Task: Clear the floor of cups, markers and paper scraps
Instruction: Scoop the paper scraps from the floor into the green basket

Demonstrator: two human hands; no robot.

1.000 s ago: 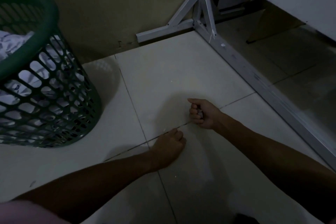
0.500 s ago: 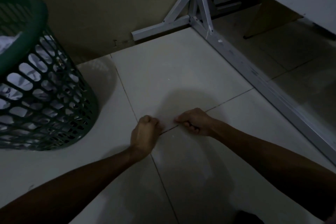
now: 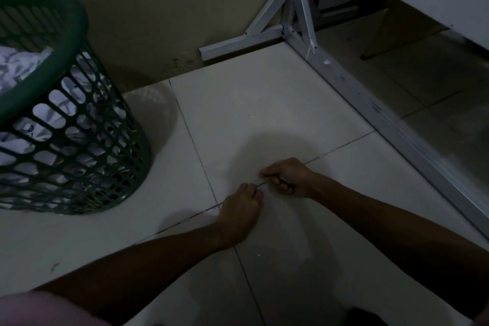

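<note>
**Both hands down on the tiles, basket off to the left**

So it's really dim here, keep that in mind. Both hands are low on the pale tiled floor, right at a grout line. The left hand has its fingers curled in with the fingertips down at the tile, knuckles toward the camera. Can't tell if it's actually got anything pinched, whatever's there is too small and too dark to make out. The right hand sits just beyond it, nearly touching, fingers curled under and thumb stretched out to the left along the floor. Looks like there might be something tucked in that fist, but honestly I can't tell what, or if it's just shadow.

A couple of tiny pale specks lie on the tile further out from the hands, probably paper bits, way too small to say more.

The green plastic basket stands on the floor well to the left of the hands, lattice sides, with crumpled white paper piled up inside and showing through the holes. There's some bluish marking on the paper, but nothing readable.

On the right, a white metal frame runs along the floor and meets a braced upright by the wall. No brands or labels legible anywhere.
</note>
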